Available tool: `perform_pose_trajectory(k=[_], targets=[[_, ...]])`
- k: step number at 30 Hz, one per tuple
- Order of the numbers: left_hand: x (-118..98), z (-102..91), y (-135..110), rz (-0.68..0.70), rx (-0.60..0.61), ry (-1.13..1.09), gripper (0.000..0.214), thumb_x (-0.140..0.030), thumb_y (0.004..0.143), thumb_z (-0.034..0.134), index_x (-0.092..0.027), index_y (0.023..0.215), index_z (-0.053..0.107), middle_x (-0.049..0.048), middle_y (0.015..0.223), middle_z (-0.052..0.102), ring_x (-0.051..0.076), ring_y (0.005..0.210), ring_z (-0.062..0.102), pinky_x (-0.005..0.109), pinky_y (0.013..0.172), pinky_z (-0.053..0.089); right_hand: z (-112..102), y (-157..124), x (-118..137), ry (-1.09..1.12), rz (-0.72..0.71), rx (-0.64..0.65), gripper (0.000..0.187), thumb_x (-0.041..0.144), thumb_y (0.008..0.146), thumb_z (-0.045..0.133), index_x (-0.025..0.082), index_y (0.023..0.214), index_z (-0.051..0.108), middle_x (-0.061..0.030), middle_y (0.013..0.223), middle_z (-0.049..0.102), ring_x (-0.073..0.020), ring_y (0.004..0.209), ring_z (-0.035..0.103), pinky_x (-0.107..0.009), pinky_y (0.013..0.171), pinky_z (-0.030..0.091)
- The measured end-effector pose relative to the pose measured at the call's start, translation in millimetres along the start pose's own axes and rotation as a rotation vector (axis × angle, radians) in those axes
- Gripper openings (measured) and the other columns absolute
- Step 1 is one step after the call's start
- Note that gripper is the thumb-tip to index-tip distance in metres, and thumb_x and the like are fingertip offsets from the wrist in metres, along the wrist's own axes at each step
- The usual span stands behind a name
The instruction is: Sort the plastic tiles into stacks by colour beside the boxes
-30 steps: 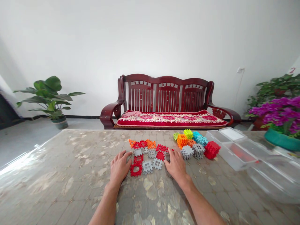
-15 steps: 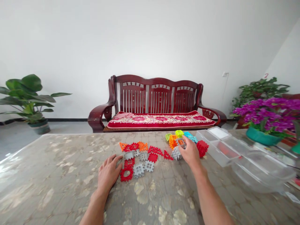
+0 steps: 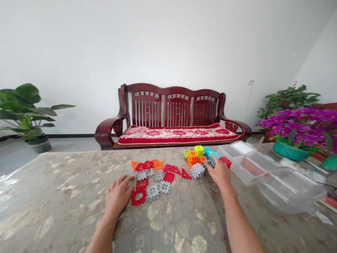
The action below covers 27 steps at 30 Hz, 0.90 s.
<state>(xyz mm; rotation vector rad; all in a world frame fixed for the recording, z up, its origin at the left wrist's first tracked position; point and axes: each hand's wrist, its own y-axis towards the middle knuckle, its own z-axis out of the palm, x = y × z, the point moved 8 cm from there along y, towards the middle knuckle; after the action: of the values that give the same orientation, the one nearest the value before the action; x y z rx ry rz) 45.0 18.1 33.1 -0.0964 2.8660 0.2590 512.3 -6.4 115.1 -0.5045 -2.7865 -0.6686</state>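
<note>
My left hand (image 3: 119, 195) lies flat on the table, fingers stretched out, just left of a loose group of interlocking plastic tiles. Nearest to it are a red tile with a round hole (image 3: 138, 197) and a red window tile (image 3: 142, 183). Grey window tiles (image 3: 152, 192), a solid red tile (image 3: 169, 177) and red triangle tiles (image 3: 186, 174) lie further right. At the stacked tiles, my right hand (image 3: 220, 172) has thumb and fingers closed on darker grey tiles (image 3: 209, 165); its fingertips are partly hidden. Beside them stand a light grey stack (image 3: 197, 171) and an orange stack (image 3: 192, 159).
Blue tiles (image 3: 211, 153), yellow-green tiles (image 3: 199, 150) and red tiles (image 3: 225, 161) surround my right hand. Clear plastic boxes (image 3: 249, 174) stand right of them, with a teal flower pot (image 3: 291, 151) beyond. A wooden bench (image 3: 173, 105) stands behind the table.
My right hand has shifted a little right and down, from above the orange tiles to the darker grey ones. The view has turned slightly; my left hand stays by the laid-out tiles.
</note>
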Motion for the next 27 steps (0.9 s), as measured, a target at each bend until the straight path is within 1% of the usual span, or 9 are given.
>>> perform_pose_trajectory(k=[2, 4, 6, 9, 12, 16, 20, 23, 27], targets=[[-2, -1.9, -1, 0.001, -0.009, -0.008, 0.04, -0.035, 0.094, 0.044, -0.033, 0.129, 0.063, 0.0056, 0.144, 0.055, 0.028, 0.132, 0.05, 0.045, 0.107, 0.039, -4, -1, 8, 0.047, -0.027, -0.039, 0.047, 0.028, 0.085, 0.055, 0.015, 0.13, 0.06, -0.0145, 0.123, 0.068, -0.0289, 0.113, 0.061, -0.04, 0.099, 0.044], [-3, -3.9, -3, 0.0, -0.02, -0.017, 0.04, -0.034, 0.093, 0.044, -0.033, 0.128, 0.063, 0.0058, 0.144, 0.056, 0.027, 0.131, 0.05, 0.046, 0.106, 0.039, -2, -5, 26, 0.161, -0.085, -0.035, 0.043, 0.026, 0.086, 0.053, 0.018, 0.127, 0.063, -0.0116, 0.121, 0.069, -0.0259, 0.112, 0.062, -0.038, 0.099, 0.045], [-4, -5.2, -4, 0.003, -0.029, -0.028, 0.04, -0.034, 0.093, 0.044, -0.033, 0.128, 0.064, 0.0056, 0.143, 0.056, 0.027, 0.13, 0.051, 0.045, 0.105, 0.04, 8, -15, 54, 0.289, -0.171, 0.036, 0.04, 0.024, 0.086, 0.052, 0.019, 0.124, 0.065, -0.009, 0.12, 0.07, -0.0229, 0.11, 0.063, -0.035, 0.099, 0.045], [-5, -6.4, -5, -0.001, -0.037, -0.041, 0.039, -0.034, 0.092, 0.046, -0.034, 0.126, 0.064, 0.005, 0.143, 0.056, 0.027, 0.13, 0.051, 0.045, 0.105, 0.04, 31, -39, 108, 0.393, -0.304, 0.204, 0.037, 0.022, 0.085, 0.053, 0.021, 0.119, 0.068, -0.007, 0.118, 0.072, -0.0213, 0.11, 0.064, -0.034, 0.098, 0.046], [-5, -7.2, -5, -0.01, -0.036, -0.048, 0.039, -0.034, 0.092, 0.047, -0.034, 0.126, 0.065, 0.0048, 0.143, 0.056, 0.028, 0.131, 0.05, 0.046, 0.106, 0.04, 55, -62, 160, 0.415, -0.421, 0.348, 0.035, 0.018, 0.084, 0.055, 0.022, 0.116, 0.07, -0.0051, 0.118, 0.072, -0.0203, 0.112, 0.062, -0.032, 0.1, 0.043], [-6, -8.5, -5, -0.014, -0.025, -0.052, 0.039, -0.032, 0.092, 0.047, -0.033, 0.126, 0.065, 0.006, 0.143, 0.056, 0.028, 0.132, 0.049, 0.046, 0.106, 0.04, 75, -74, 209, 0.316, -0.545, 0.433, 0.034, 0.022, 0.085, 0.059, 0.023, 0.118, 0.069, -0.0054, 0.12, 0.071, -0.0215, 0.115, 0.059, -0.033, 0.102, 0.04], [-7, -10.1, -6, -0.01, -0.03, -0.067, 0.039, -0.031, 0.091, 0.048, -0.032, 0.125, 0.066, 0.0065, 0.142, 0.057, 0.028, 0.132, 0.049, 0.046, 0.106, 0.039, 86, -78, 234, 0.128, -0.662, 0.506, 0.029, 0.025, 0.083, 0.065, 0.022, 0.11, 0.07, -0.0069, 0.114, 0.072, -0.0244, 0.112, 0.058, -0.035, 0.098, 0.041], [-6, -10.4, -7, -0.009, -0.036, -0.08, 0.039, -0.031, 0.091, 0.048, -0.032, 0.125, 0.066, 0.0065, 0.142, 0.057, 0.028, 0.131, 0.05, 0.046, 0.106, 0.039, 87, -79, 239, 0.07, -0.686, 0.519, 0.022, 0.021, 0.082, 0.064, 0.021, 0.104, 0.071, -0.0088, 0.11, 0.073, -0.0258, 0.112, 0.059, -0.035, 0.097, 0.041], [-6, -10.1, -7, -0.018, -0.042, -0.087, 0.038, -0.031, 0.091, 0.049, -0.033, 0.124, 0.066, 0.0057, 0.142, 0.057, 0.027, 0.131, 0.049, 0.044, 0.106, 0.038, 85, -76, 238, 0.073, -0.669, 0.489, 0.021, 0.02, 0.09, 0.054, 0.023, 0.103, 0.07, -0.0091, 0.107, 0.073, -0.0239, 0.109, 0.062, -0.033, 0.094, 0.042]])
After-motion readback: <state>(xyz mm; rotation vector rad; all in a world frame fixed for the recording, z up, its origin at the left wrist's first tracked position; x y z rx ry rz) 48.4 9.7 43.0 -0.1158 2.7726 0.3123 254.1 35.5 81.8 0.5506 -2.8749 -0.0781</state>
